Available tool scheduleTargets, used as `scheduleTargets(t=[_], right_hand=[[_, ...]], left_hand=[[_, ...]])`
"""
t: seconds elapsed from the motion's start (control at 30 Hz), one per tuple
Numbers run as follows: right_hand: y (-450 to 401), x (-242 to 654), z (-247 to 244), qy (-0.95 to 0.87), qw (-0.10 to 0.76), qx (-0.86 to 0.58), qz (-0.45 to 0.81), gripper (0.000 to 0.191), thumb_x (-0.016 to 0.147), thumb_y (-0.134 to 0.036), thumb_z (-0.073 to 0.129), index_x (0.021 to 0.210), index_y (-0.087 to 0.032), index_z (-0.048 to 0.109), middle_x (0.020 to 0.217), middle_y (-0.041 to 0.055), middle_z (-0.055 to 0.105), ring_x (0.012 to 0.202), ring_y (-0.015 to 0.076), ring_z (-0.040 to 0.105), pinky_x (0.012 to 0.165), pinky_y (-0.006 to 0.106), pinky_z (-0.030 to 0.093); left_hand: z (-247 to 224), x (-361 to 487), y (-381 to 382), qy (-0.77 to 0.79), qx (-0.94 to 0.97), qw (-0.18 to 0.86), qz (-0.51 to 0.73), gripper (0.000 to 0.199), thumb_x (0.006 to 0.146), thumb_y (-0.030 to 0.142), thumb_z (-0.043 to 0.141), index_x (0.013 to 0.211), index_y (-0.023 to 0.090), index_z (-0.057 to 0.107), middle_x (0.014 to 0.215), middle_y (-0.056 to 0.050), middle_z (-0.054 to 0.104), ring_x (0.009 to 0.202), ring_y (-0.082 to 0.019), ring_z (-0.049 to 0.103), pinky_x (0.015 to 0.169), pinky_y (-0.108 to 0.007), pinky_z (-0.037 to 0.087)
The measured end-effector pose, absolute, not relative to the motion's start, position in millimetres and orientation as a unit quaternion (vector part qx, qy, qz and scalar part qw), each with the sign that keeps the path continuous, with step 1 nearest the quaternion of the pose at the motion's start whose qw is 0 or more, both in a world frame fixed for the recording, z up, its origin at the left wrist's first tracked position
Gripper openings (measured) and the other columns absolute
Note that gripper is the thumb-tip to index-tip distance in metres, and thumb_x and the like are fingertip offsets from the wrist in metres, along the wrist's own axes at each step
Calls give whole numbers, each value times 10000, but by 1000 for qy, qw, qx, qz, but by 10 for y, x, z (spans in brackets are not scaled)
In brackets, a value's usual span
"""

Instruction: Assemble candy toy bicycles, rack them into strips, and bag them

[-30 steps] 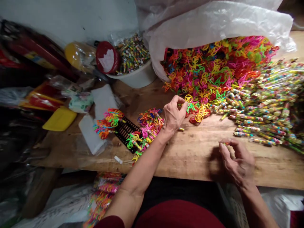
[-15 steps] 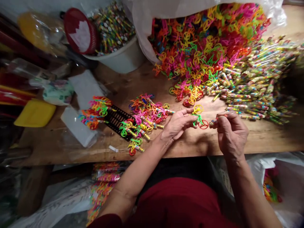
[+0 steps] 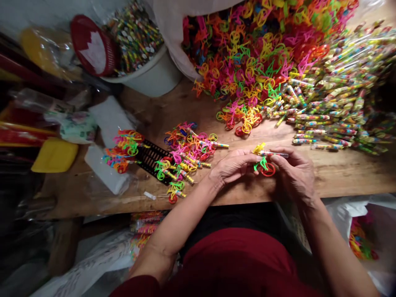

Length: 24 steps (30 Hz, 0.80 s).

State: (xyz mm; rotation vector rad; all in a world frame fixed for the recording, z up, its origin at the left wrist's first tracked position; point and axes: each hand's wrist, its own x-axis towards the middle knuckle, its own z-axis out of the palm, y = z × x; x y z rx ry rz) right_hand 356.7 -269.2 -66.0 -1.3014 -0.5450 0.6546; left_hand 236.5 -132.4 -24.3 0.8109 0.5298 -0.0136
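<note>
Between my hands, near the table's front edge, is a small plastic bicycle (image 3: 261, 163) with a green frame, a red wheel and a yellow part. My left hand (image 3: 235, 166) pinches it from the left. A slim clear tube with a printed wrapper (image 3: 278, 154) lies across the top of the bicycle, its right part between the fingers of my right hand (image 3: 295, 171). Left of my hands is a cluster of bicycles with tubes attached (image 3: 198, 150), partly on a black slotted rack (image 3: 152, 159).
A heap of colourful plastic bicycles (image 3: 247, 53) spills from a white bag at the back. Wrapped tubes (image 3: 334, 111) are piled at the right. A white tub (image 3: 154, 78) of tubes and a red basket (image 3: 113, 53) stand back left, a yellow pad (image 3: 55, 154) at far left.
My right hand has moved left towards my left hand, bringing the tube against the bicycle. The yellow part has tilted flatter. The camera view has shifted slightly.
</note>
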Motion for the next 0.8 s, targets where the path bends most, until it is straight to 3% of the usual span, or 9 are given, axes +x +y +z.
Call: scheduleTargets(t=[0.17,0.27,0.37,0.5,0.63,0.8], right_hand=[[-2759,3667,-685,-258,728,-567,288,210,811,-376,809,971,-253,749,877,2,751,692,144,702,676,284,611],[-2827,3702,-674,-314,674,-618,257,186,852,-361,769,1001,-249,766,885,13,755,701,150,699,661,280,599],[-2869,3692,-684,-366,631,-643,233,182,891,-361,730,1024,-251,787,949,30,764,834,175,721,755,300,605],[-2849,3636,-739,-354,664,-614,239,201,884,-354,746,1060,-265,778,959,25,762,812,160,720,771,297,605],[-2827,3602,-780,-349,666,-616,235,196,849,-373,781,1009,-260,785,1009,31,766,911,183,731,826,312,612],[-2863,3664,-728,-394,635,-616,250,160,871,-359,746,980,-254,797,912,18,767,776,162,717,706,283,602]], left_hand=[[-260,2345,-1335,246,407,879,-19,325,758,312,843,937,85,693,782,-40,708,544,-71,598,452,-178,384],[-273,2308,-1326,252,417,873,-19,299,773,301,833,915,91,673,687,-5,661,478,-67,569,402,-180,322],[-274,2278,-1330,256,423,869,-19,304,771,303,830,902,78,672,655,-2,645,467,-70,563,404,-189,328],[-261,2249,-1354,243,421,873,-23,330,744,322,834,887,77,664,691,-13,654,491,-65,568,419,-186,328],[-241,2225,-1360,238,438,867,-28,364,740,362,826,912,74,686,655,6,626,460,-50,528,408,-187,290],[-222,2217,-1329,226,454,860,-58,340,722,358,827,837,77,676,643,-9,642,454,-66,566,401,-181,331]])
